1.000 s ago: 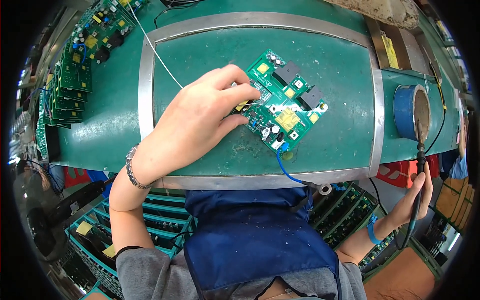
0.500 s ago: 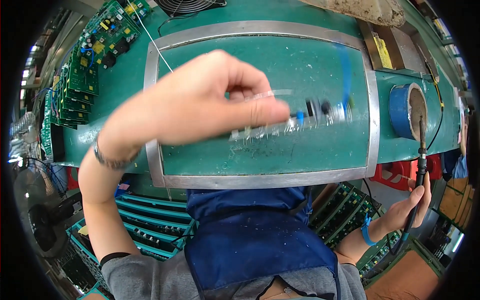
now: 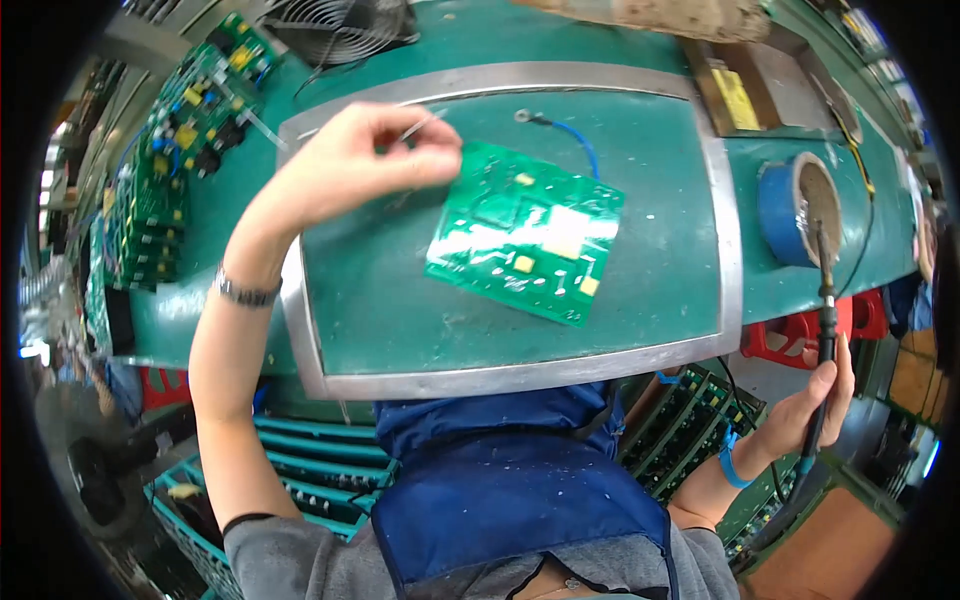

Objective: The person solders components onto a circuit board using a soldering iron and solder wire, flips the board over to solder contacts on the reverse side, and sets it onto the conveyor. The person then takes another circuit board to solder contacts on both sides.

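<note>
A green circuit board [image 3: 497, 207] shows its shiny solder side, with several yellow patches, above the framed work surface. My left hand [image 3: 385, 160] is closed at its upper left corner, thumb and fingers pinching there. A thin silvery wire [image 3: 424, 124], probably solder, also sticks out between those fingers. A blue lead [image 3: 575, 138] with a ring terminal extends from behind the board's far edge. Off to the right, my right hand [image 3: 815, 405] grips a soldering iron [image 3: 827, 335] by its handle. The iron's tip reaches into the opening of a blue round holder [image 3: 785, 213].
A metal frame [image 3: 730, 230] borders the work surface. Several circuit boards [image 3: 150, 195] stand at the left, and a fan [image 3: 335, 28] sits at the back. A metal tray [image 3: 780, 85] lies at the back right. Racks with boards [image 3: 320, 460] flank my lap below the table.
The board has turned from edge-on to solder side up. My left hand has moved left, to the board's corner. My right hand still holds the iron at the blue holder.
</note>
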Demonstrator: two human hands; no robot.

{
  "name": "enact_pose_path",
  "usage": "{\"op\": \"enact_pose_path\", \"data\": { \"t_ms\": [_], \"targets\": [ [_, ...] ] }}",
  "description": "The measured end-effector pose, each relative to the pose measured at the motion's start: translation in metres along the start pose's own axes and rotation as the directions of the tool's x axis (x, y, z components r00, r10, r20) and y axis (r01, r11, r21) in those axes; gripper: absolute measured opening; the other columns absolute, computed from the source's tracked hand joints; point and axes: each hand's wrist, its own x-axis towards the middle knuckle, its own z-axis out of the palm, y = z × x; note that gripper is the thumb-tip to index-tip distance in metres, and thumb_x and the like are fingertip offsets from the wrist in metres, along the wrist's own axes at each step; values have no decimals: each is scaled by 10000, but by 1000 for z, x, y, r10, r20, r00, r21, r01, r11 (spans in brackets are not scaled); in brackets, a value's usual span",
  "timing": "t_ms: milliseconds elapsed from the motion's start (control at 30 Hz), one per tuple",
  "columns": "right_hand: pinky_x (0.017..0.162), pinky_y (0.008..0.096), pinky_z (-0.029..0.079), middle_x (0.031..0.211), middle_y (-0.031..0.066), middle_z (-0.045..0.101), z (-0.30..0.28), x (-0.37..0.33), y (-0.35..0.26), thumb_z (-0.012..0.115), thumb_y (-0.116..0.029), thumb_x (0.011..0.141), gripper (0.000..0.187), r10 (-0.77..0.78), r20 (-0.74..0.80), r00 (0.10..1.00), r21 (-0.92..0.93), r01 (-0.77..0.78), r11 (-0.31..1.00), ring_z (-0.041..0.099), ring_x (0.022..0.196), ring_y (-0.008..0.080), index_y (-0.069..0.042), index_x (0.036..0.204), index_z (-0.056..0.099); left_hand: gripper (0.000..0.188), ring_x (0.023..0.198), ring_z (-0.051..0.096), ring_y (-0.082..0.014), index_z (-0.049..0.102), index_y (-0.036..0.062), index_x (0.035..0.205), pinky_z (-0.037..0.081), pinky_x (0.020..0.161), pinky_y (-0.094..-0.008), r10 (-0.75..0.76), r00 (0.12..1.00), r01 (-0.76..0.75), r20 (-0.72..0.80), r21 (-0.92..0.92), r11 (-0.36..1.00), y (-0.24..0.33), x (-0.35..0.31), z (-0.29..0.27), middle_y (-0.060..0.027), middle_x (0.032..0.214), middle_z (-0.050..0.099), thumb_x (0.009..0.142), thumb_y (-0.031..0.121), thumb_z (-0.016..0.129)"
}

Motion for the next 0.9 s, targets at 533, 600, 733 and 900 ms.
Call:
{"op": "enact_pose_path", "data": {
  "t_ms": [533,600,733,900],
  "targets": [
    [659,299,530,881,141,707,15,10,-31,710,-77,863,236,-26,127,992,90,15,996,675,735,210,-5,1087,726,508,609,506,-19,418,-3,1202,404,522,-167,-210,974,182,-91,-243,953,19,-54,80,7,714,537,816,-34,747],
    [673,297,540,900,144,715,18,8,-37,711,-88,870,233,-36,156,987,144,14,989,690,755,211,-6,1087,729,526,618,505,-24,408,-13,1207,399,522,-162,-186,981,167,-56,-242,956,27,-55,85,-18,781,553,809,-33,752],
    [720,300,562,961,136,718,17,6,-52,726,-79,864,242,-47,283,958,229,-20,973,706,812,210,-20,1098,732,364,752,522,-33,503,-16,1121,412,561,-168,-96,993,64,-70,-365,929,32,-61,74,-72,953,566,826,-31,716],
    [719,326,560,983,129,711,27,8,-59,794,-55,781,317,-181,396,900,285,66,956,697,805,236,-31,1091,732,54,851,613,-183,678,-4,887,512,750,-296,113,992,-125,-64,-227,966,35,-89,73,-101,977,616,855,-36,648]
  ]
}}
